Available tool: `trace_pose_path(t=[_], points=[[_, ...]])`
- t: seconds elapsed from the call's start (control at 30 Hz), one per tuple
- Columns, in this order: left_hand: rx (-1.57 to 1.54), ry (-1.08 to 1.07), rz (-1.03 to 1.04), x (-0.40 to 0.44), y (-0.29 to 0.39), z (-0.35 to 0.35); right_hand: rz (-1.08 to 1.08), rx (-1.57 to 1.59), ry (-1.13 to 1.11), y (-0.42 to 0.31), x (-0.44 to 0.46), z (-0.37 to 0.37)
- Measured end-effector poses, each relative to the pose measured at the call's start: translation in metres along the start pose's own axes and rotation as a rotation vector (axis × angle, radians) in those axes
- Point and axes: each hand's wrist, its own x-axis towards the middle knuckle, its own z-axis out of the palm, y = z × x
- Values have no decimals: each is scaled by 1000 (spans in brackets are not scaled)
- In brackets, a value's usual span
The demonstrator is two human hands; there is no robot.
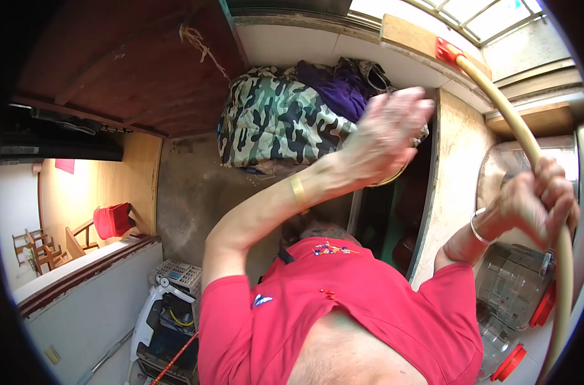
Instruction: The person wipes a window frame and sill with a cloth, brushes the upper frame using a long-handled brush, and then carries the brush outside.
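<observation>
My right hand (539,200) is wrapped round a long pale pole (507,106) at the right. The pole curves in this wide view, and its upper end sits in a red socket (448,51) against a flat tan head (409,36) by the window ledge. Just what kind of tool it is, I cannot tell. My left hand (389,136) is raised in the middle with its fingers stretched out, slightly blurred, holding nothing. Behind it lies a bundle under camouflage cloth (282,119), with purple cloth (340,93) on top.
Clear jars with red lids (510,362) stand below my right arm. A barred window (497,29) is at the upper right. At lower left are a white-framed appliance (154,314) and a grey crate (176,274). Dark red boarding (131,58) fills the upper left.
</observation>
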Motion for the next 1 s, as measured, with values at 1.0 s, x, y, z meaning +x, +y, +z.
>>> trace_pose_path(t=[1.0], points=[[291, 180, -3, -32, -99, -53, 232, 500, -506, -13, -111, 98]])
